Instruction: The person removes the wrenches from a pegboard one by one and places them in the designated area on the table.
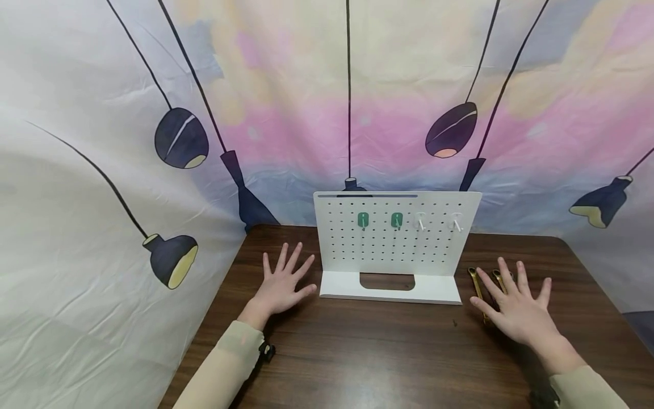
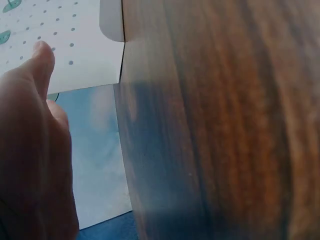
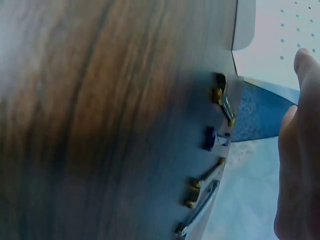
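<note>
My left hand (image 1: 280, 287), fingers spread wide, is beside the left edge of a white pegboard stand (image 1: 337, 284). To the board's right, my right hand (image 1: 523, 312) is spread too, over several wrenches, partly covering them in the head view. One gold wrench (image 1: 476, 287) shows left of its index finger. The right wrist view shows another gold wrench (image 3: 194, 192) and a silver one (image 3: 202, 207) on the table. Neither hand holds anything. Two green hooks (image 1: 363, 220) and two clear-backed white hooks (image 1: 420, 221) are mounted in the board's upper rows.
The dark brown wooden table (image 1: 368, 352) stretches toward me in front of the board. A small dark speck (image 1: 455, 322) lies near the board's right front corner. Behind hangs a cloth backdrop (image 1: 398, 85) printed with lamps.
</note>
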Demonstrator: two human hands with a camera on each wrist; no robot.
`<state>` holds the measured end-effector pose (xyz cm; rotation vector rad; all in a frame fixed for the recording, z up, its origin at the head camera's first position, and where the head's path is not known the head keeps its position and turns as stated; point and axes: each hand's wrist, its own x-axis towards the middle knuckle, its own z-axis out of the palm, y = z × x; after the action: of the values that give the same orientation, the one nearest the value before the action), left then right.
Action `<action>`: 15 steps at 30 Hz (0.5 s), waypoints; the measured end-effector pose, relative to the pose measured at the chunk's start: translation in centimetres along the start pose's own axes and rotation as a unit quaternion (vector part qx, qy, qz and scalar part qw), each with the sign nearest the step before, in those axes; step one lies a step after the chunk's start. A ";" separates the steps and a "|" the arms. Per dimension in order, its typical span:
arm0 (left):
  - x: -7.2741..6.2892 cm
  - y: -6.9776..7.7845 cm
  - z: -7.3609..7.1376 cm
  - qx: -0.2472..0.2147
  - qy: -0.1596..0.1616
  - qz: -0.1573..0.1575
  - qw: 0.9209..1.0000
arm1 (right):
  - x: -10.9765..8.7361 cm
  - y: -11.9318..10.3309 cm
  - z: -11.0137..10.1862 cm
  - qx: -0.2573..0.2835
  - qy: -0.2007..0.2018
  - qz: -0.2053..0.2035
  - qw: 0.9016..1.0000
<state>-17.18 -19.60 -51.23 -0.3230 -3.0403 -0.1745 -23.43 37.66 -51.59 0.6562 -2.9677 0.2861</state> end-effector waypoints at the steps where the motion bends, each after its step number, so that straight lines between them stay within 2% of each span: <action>1: -0.1 0.1 0.0 0.007 -0.005 0.000 1.000 | 0.1 -0.1 0.1 -0.002 -0.002 0.000 1.000; 9: -0.3 0.4 -0.1 0.015 -0.021 0.001 1.000 | 0.2 -0.6 0.0 -0.007 -0.003 -0.002 1.000; 15: -0.1 0.2 0.2 0.007 -0.020 0.004 1.000 | 0.1 -0.7 -0.3 -0.005 -0.004 -0.003 1.000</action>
<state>-17.01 -19.41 -51.43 -0.3411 -3.0769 -0.1475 -23.19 37.05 -51.13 0.6671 -2.9711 0.2697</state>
